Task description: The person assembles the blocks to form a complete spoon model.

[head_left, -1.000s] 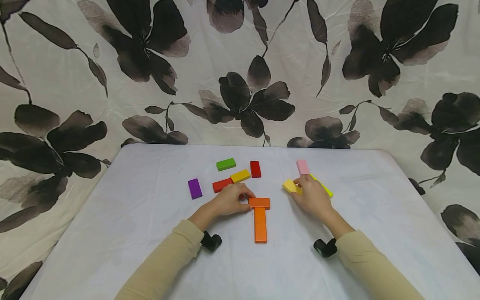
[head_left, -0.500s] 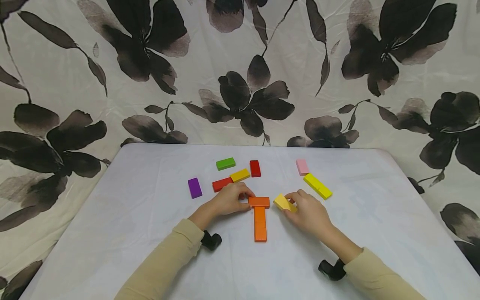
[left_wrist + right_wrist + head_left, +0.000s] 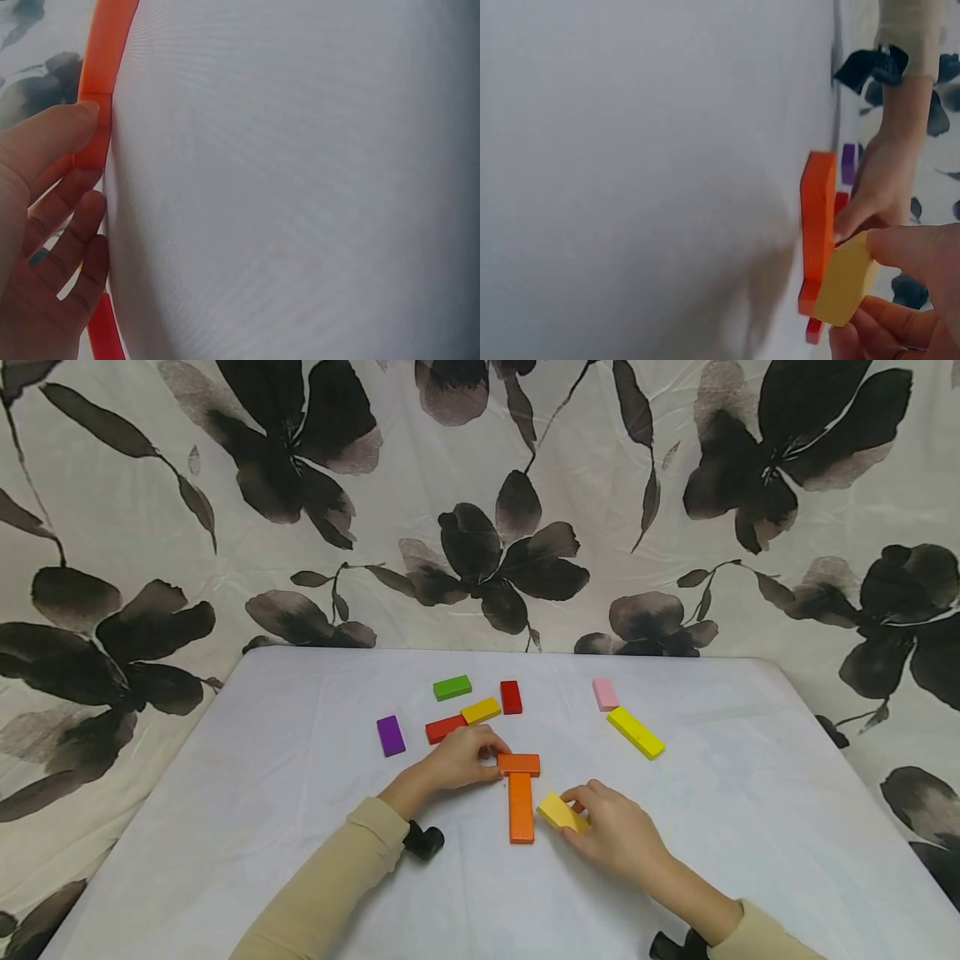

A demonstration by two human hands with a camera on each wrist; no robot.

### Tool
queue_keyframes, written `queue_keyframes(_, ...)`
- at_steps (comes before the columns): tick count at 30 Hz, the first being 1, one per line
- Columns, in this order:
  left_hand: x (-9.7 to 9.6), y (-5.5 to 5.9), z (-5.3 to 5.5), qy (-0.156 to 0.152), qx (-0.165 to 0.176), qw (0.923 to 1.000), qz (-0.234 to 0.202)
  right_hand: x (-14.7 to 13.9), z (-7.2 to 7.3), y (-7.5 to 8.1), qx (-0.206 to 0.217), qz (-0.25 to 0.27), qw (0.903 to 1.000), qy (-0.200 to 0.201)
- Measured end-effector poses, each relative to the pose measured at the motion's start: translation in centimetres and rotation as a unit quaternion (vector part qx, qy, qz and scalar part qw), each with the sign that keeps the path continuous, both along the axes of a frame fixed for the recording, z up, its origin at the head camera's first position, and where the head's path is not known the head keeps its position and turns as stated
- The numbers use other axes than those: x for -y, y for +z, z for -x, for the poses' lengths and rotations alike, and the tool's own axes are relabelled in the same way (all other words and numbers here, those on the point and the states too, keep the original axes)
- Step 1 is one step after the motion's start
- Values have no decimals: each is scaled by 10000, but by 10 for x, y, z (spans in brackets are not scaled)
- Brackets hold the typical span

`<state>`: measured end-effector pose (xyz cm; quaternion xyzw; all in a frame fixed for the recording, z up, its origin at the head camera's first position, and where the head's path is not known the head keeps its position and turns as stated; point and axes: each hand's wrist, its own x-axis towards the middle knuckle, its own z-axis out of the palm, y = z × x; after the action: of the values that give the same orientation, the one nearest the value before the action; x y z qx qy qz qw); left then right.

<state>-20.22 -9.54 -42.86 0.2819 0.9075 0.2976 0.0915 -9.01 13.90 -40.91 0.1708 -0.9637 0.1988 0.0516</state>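
Two orange blocks form a T on the white table: a short crosswise block (image 3: 519, 765) at the far end and a long block (image 3: 521, 808) running toward me. My left hand (image 3: 465, 756) pinches the left end of the short block; in the left wrist view its thumb (image 3: 64, 135) lies on the orange. My right hand (image 3: 618, 831) holds a pale yellow block (image 3: 561, 812) by its right end, tilted, just right of the long block. In the right wrist view, the yellow block (image 3: 846, 281) sits between thumb and fingers and overlaps the orange.
Behind my left hand lie a purple block (image 3: 391, 736), a green block (image 3: 452, 688), a red block (image 3: 445, 728) touching a dark yellow block (image 3: 481, 711), and another red block (image 3: 511, 697). Farther right are a pink block (image 3: 605, 694) and a long yellow block (image 3: 635, 732).
My right hand has brought the pale yellow block away from the long yellow block, leftward and toward me, beside the long orange block. My left hand has stayed in place.
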Motion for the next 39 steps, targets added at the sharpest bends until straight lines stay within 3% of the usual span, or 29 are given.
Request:
queue_keyframes(6, 0, -1, 0, -17, -13, 10000, -1, 0, -20, -5, 97, 61, 9995, 305)
queue_keyframes(15, 1, 0, -2, 6, 9, 10000, -18, 6, -36, -13, 928, -47, 9947, 447)
queue_keyframes(25, 1, -1, -1, -1, -7, 10000, -23, 10, -39, -14, 733, 43, 9953, 636)
queue_keyframes(34, 0, -2, -1, 14, 39, 10000, 18, 10, -38, -14, 1007, 181, 9915, 798)
queue_keyframes(39, 0, -2, 0, 12, 25, 10000, 7, 0, -35, -11, 939, 272, 9855, 1384)
